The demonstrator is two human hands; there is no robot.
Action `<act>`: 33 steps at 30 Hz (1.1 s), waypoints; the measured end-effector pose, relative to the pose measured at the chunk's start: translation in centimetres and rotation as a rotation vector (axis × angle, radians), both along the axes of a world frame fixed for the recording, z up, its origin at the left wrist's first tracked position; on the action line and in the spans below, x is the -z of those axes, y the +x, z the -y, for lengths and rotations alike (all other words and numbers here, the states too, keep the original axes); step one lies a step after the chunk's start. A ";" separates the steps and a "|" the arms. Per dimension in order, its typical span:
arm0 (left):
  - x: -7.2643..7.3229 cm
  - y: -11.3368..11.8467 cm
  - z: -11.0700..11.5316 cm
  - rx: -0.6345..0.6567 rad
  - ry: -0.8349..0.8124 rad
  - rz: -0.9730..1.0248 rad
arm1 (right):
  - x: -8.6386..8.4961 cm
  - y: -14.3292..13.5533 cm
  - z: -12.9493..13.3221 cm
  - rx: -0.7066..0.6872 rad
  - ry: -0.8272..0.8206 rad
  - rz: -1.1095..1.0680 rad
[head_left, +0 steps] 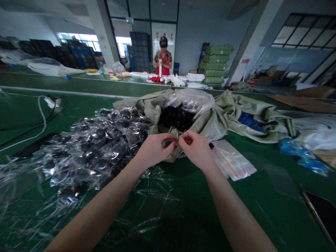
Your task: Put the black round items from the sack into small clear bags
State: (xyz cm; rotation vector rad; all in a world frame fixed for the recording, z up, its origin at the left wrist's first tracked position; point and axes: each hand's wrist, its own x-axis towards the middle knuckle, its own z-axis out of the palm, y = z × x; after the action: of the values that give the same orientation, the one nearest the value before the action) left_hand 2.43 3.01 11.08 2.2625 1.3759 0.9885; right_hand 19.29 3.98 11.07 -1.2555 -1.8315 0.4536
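Observation:
My left hand (156,148) and my right hand (195,147) come close together over the green table, fingertips pinched and almost meeting. Whatever lies between them is too small and blurred to make out. Just beyond my fingers lies an open woven sack (217,122) with a clear plastic liner (190,99) folded back at its mouth. Dark round pieces (178,117) fill the opening. Left of my hands spreads a heap of black round pieces in clear plastic wrappers (102,143).
Flat plastic bags (232,159) lie right of my right hand, with blue wrapped pieces (304,157) farther right. Thin plastic strips (152,192) litter the near table. A white cable (40,112) runs at left. A co-worker (163,61) stands behind the far table.

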 end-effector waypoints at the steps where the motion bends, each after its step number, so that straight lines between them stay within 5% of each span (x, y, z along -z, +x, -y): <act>1: 0.0 0.0 -0.1 0.008 0.004 -0.012 | 0.1 -0.1 -0.1 -0.002 -0.002 0.018; 9: 1.5 -0.8 -2.0 0.074 -0.053 -0.028 | 1.3 -0.2 -1.1 -0.107 -0.045 0.083; 14: 1.7 -0.5 -1.7 -0.142 0.018 -0.176 | 1.7 -0.7 -0.9 0.018 0.058 0.180; 22: 1.8 0.0 -0.9 -0.282 0.182 -0.303 | 1.3 -1.0 -0.1 0.152 0.091 0.239; 27: 1.5 0.2 -0.1 -0.364 0.309 -0.386 | 1.2 -1.2 0.4 0.183 0.019 0.145; 33: 1.6 0.6 0.3 -0.297 0.398 -0.415 | 2.2 -1.8 0.0 0.136 -0.069 -0.047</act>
State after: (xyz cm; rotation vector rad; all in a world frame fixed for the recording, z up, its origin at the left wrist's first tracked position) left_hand 2.99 2.70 9.45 2.7256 1.8714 0.9900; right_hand 17.49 4.01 8.84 -1.3943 -1.6912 0.4703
